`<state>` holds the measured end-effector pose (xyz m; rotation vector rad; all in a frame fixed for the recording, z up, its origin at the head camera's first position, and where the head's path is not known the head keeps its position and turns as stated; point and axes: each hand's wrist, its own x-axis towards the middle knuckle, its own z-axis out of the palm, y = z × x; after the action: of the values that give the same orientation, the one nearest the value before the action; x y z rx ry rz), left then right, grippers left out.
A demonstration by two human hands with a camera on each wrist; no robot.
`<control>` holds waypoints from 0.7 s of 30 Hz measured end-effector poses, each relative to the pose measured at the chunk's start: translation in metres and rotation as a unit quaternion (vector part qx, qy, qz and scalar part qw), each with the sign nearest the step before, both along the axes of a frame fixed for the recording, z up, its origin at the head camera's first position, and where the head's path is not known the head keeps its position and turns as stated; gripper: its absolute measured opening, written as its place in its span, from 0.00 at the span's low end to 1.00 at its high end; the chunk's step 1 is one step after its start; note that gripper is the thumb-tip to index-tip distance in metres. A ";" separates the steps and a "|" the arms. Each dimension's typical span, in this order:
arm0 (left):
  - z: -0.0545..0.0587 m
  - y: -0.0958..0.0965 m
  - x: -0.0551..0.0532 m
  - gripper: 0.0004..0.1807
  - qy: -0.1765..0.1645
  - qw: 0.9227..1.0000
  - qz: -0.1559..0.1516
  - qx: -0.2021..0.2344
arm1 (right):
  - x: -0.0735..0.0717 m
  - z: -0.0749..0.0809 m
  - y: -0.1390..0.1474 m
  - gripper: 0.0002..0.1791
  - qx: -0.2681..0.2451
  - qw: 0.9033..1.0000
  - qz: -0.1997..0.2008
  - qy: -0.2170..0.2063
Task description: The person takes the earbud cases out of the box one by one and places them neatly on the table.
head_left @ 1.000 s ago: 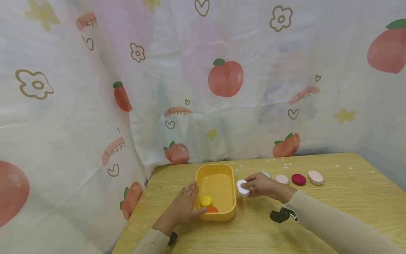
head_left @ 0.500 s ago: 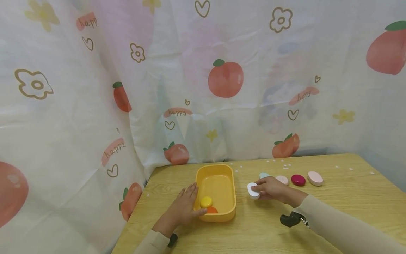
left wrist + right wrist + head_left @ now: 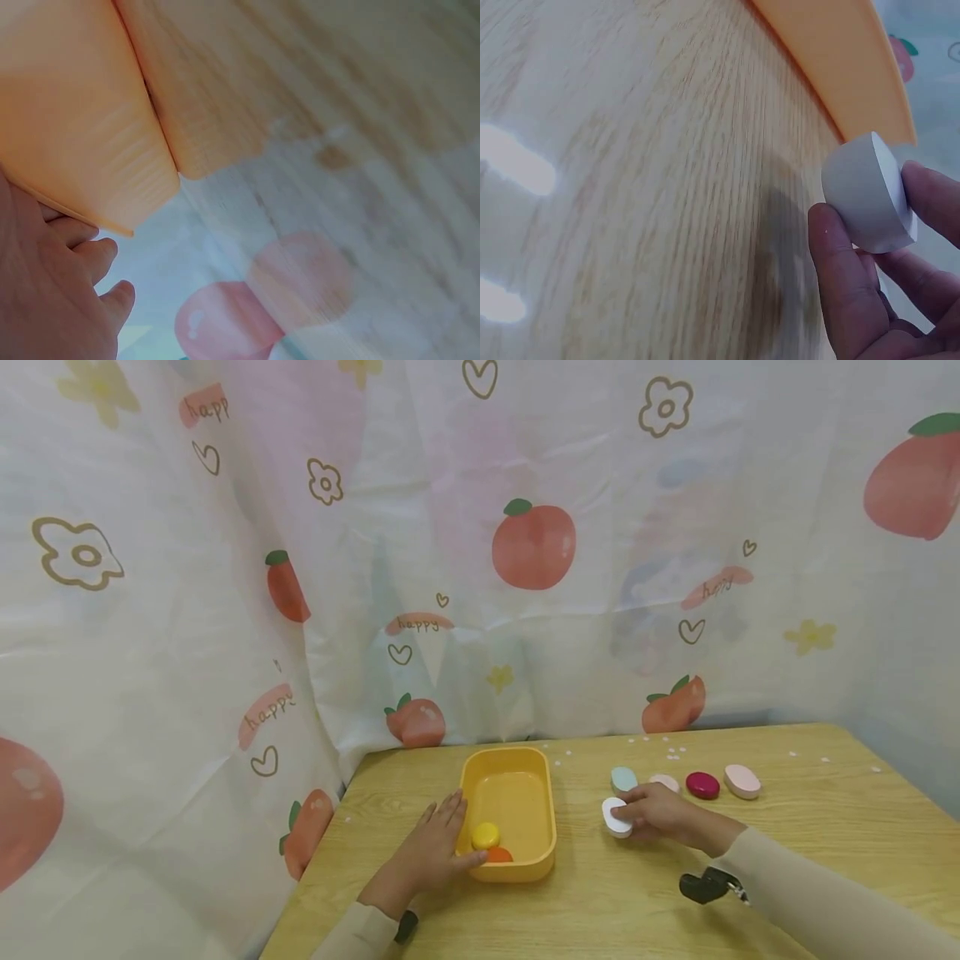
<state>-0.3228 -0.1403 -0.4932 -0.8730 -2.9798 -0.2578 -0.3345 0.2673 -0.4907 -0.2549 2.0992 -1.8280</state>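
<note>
head view: right hand [image 3: 667, 815] pinched white block [image 3: 617, 819]; left hand [image 3: 427, 853], thumb spread, touched tub [image 3: 525, 871]. steady pinch seemed best.

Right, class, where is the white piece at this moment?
In the head view, the white piece is pinched in the right hand, to the right of the yellow tray and just below the pale green piece in the picture.

The plastic tub [image 3: 517, 872] is smooth, the wood-grain tabletop [image 3: 600, 910] shiny. The white oval [image 3: 862, 193] looks matt; at four o'clock, the crimson oval [image 3: 702, 785] gleams.
</note>
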 end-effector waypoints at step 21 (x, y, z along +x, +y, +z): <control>0.001 0.001 -0.001 0.56 -0.002 1.000 0.000 0.005 | 0.022 0.000 0.020 0.20 0.052 0.999 0.002 -0.007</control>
<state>-0.3242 -0.1397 -0.4925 -0.8723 -2.9793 -0.2757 -0.3125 0.2875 -0.4903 -0.2184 2.1737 -1.7068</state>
